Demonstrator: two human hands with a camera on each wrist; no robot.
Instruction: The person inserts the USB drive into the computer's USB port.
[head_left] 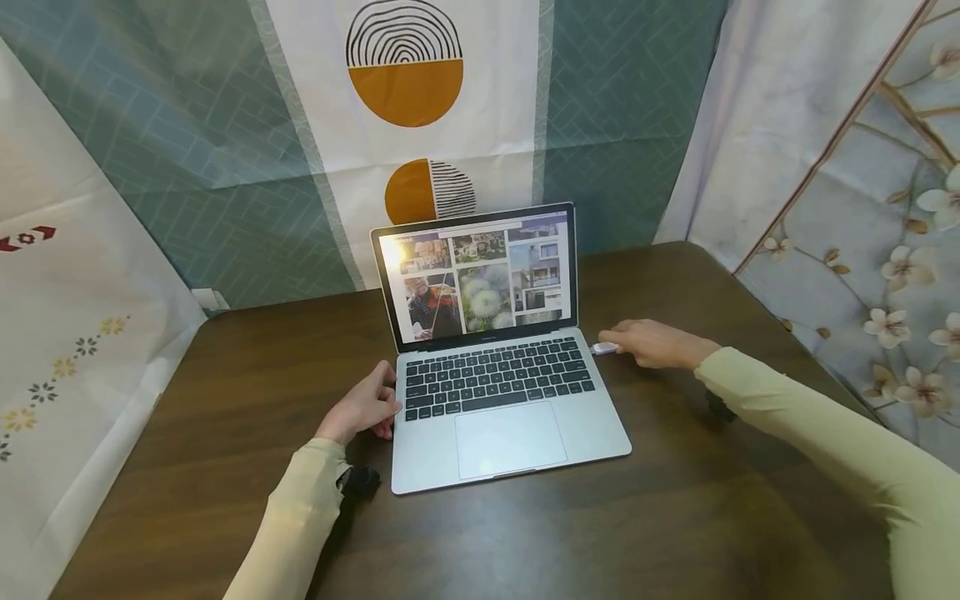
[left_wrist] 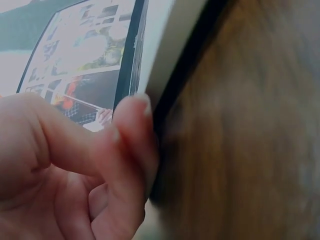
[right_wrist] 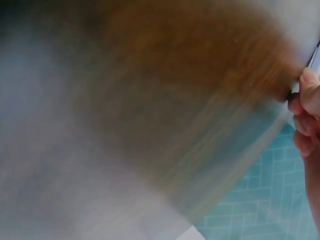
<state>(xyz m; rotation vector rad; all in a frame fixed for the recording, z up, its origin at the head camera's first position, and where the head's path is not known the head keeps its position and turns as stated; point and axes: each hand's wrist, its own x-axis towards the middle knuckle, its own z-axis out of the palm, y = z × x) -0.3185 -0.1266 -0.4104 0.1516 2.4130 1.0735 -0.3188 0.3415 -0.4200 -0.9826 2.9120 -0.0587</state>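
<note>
An open silver laptop (head_left: pixel 427 454) lies on the brown table, its lit screen (head_left: pixel 487 287) showing a grid of pictures. At its left edge, my left hand (head_left: pixel 362 408) holds the side of the base between thumb and curled fingers. The left wrist view shows those fingertips close against the laptop's thin side (left_wrist: pixel 167 55). My right hand (head_left: pixel 654 343) pinches a small white USB stick (head_left: pixel 605 348) by its outer end. The stick's metal end is right at the laptop's right edge, beside the keyboard. In the right wrist view the right hand (right_wrist: pixel 309 112) shows only at the frame's edge.
The brown table (head_left: pixel 262 392) extends around the laptop. Behind it hangs a green and white patterned cloth (head_left: pixel 622 167). A flowered curtain (head_left: pixel 862 275) borders the right side and a white cloth (head_left: pixel 82 275) the left. Dark wrist bands (head_left: pixel 362 482) show below the sleeves.
</note>
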